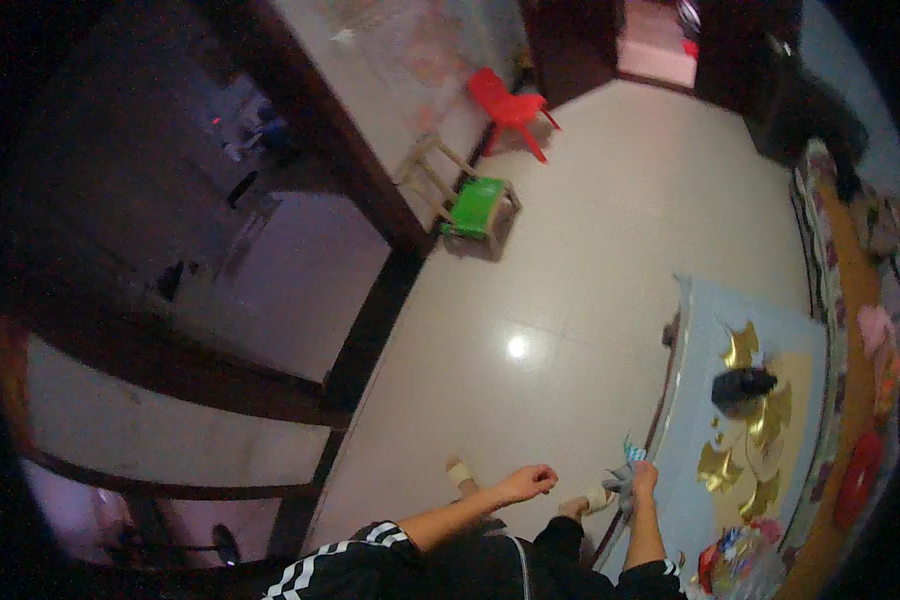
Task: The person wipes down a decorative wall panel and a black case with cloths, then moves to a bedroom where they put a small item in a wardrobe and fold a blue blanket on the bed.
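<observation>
My left hand [529,482] hangs over the tiled floor, its fingers curled, with nothing visible in them. My right hand [645,478] grips a crumpled grey cloth [619,484] beside the edge of a low table. A small teal-and-white patterned piece [634,453] sticks up at the same hand; I cannot tell whether it is part of the cloth. The table's light blue cover [709,315] has shiny gold shapes [720,469] on it. A black object [742,388], blurred, rests among them.
A heap of colourful wrapped items [739,559] lies at the table's near end. A long sofa or bench [855,281] with cloths runs along the right. A green-seated chair [476,208] and a red chair [511,109] stand by the wall. A dark doorway [292,270] is to the left.
</observation>
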Motion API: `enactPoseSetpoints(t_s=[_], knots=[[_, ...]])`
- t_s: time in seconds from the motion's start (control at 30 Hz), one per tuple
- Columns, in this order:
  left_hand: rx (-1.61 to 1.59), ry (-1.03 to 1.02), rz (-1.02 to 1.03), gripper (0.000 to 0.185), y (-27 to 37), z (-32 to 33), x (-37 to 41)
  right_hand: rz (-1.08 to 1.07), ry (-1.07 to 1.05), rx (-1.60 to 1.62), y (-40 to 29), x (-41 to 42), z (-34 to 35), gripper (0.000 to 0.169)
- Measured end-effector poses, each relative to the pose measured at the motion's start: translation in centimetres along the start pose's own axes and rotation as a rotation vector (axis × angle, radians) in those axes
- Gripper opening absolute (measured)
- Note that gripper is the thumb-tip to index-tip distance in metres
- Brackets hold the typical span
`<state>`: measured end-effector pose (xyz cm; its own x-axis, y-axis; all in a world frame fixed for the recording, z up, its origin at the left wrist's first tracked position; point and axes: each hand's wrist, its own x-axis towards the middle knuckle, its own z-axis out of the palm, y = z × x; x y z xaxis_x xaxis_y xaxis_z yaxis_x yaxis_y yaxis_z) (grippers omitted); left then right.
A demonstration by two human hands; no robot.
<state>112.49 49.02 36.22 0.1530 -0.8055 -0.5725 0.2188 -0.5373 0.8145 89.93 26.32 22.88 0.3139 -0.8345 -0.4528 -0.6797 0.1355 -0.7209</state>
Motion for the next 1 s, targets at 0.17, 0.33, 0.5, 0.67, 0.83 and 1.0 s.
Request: enactPoseSetpoints(t_s=[0.17,0.33,0.5,0.67,0.83,1.0], knots=[[-0.288,0.084,-0.031,0.033,2.4,-11.3,-9.6,0.055,-0.319,0.643,-30.8,-12.1,9.1,0.02],[-0.583,0.166,-0.051,0.057,5.2,-21.8,-18.4,-0.028,-0.719,1.02,-42.7,-19.3,22.1,0.017],[-1.292,0.291,0.616,0.06,5.8,-28.7,-26.8,-0.307,-1.009,0.682,-51.3,-27.9,31.1,0.025],[-1.499,0.689,0.741,0.049,4.9,-35.0,-29.2,-0.664,-1.011,0.19,-53.0,-31.1,35.5,0.029],[-1.439,0.81,0.802,0.036,4.7,-39.6,-27.5,-0.916,-1.016,0.03,-53.1,-28.3,40.8,0.031],[-1.433,0.77,0.778,0.033,6.1,-49.6,-23.8,-0.972,-0.987,-0.009,-59.0,-24.3,47.2,0.027]])
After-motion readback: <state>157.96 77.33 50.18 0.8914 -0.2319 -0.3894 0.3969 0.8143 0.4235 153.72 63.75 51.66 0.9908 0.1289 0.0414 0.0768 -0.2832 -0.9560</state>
